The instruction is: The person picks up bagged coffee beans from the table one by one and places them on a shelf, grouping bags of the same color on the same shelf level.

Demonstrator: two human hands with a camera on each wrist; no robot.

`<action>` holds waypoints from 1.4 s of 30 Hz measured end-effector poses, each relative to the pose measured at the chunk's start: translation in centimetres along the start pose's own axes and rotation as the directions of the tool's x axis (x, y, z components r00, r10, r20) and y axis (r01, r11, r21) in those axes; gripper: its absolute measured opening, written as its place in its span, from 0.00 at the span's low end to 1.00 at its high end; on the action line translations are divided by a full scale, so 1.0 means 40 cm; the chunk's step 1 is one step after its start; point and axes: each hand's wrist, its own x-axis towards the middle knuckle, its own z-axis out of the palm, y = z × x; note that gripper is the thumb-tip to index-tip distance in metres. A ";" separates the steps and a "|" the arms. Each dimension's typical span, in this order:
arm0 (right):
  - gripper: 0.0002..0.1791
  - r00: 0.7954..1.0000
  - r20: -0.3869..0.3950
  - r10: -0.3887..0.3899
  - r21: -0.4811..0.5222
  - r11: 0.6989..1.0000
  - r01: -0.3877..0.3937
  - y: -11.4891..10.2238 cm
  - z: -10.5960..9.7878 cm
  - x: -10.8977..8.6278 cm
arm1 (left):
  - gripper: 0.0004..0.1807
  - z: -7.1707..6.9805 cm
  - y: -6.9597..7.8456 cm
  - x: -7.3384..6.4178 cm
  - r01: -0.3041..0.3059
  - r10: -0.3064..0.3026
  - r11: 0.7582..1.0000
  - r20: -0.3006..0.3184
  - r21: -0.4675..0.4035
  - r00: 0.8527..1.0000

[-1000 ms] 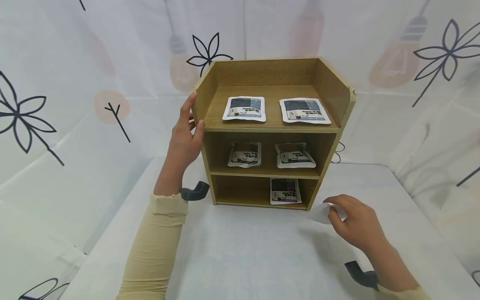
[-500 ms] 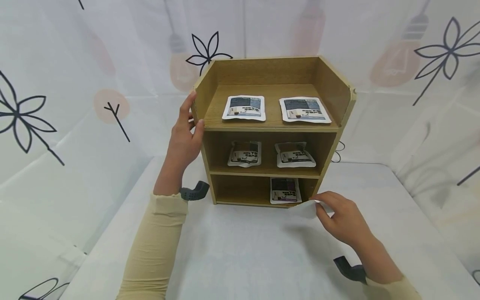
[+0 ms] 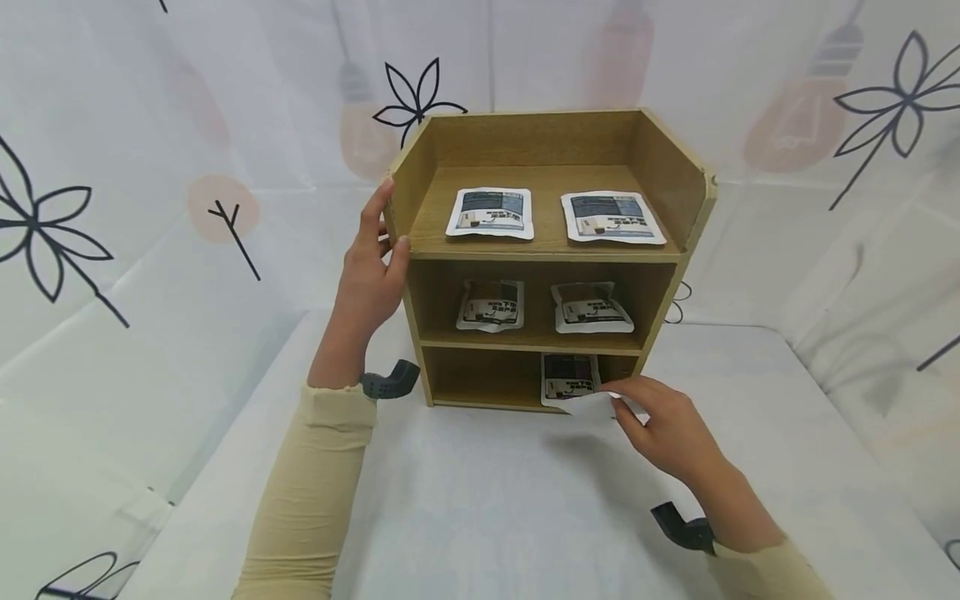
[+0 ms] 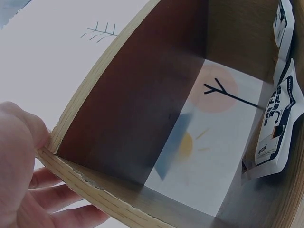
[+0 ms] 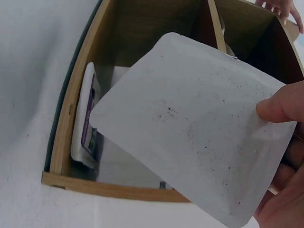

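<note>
A three-tier wooden shelf unit (image 3: 536, 257) stands on the white table. My left hand (image 3: 367, 283) grips the upper left side panel, thumb at the front edge and fingers on the outside, as the left wrist view shows. My right hand (image 3: 667, 425) pinches the edge of a flat white pouch (image 5: 199, 118) between thumb and fingers, its plain, speckled back facing the right wrist camera. The pouch is at the front of the bottom compartment, overlapping a pouch with a dark label (image 3: 568, 377) that sits on the right there.
Two blue-labelled pouches (image 3: 490, 213) lie side by side on the top tier. On the middle tier rest two dark-labelled pouches (image 3: 491, 306). The white table (image 3: 480, 508) stretches in front, and a patterned white sheet (image 3: 262, 100) hangs behind.
My right hand has moved left with the white pouch, from beside the unit's lower right corner to the front of the bottom compartment. My left hand has stayed on the side panel.
</note>
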 end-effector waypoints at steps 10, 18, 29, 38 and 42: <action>0.16 0.999 0.036 0.023 0.035 0.999 -0.024 -0.026 0.027 0.027 | 0.37 0.000 0.003 0.000 0.011 -0.011 1.000 0.005 -0.001 1.000; 0.15 0.996 0.078 0.051 0.068 0.996 -0.056 -0.032 0.049 0.040 | 0.37 0.000 0.003 0.000 0.021 -0.021 1.000 0.005 -0.004 1.000; 0.15 1.000 -0.012 -0.029 0.077 0.997 0.029 -0.032 0.081 0.061 | 0.37 0.001 0.001 0.001 0.014 -0.014 1.000 0.005 -0.001 1.000; 0.16 0.999 -0.008 -0.046 0.018 0.999 0.046 -0.042 0.108 0.082 | 0.37 0.002 -0.001 0.002 0.005 -0.005 1.000 -0.002 -0.010 1.000; 0.16 0.999 0.005 -0.033 0.024 0.999 0.033 -0.051 0.123 0.090 | 0.37 0.003 -0.001 0.002 0.009 -0.009 1.000 0.000 -0.010 1.000</action>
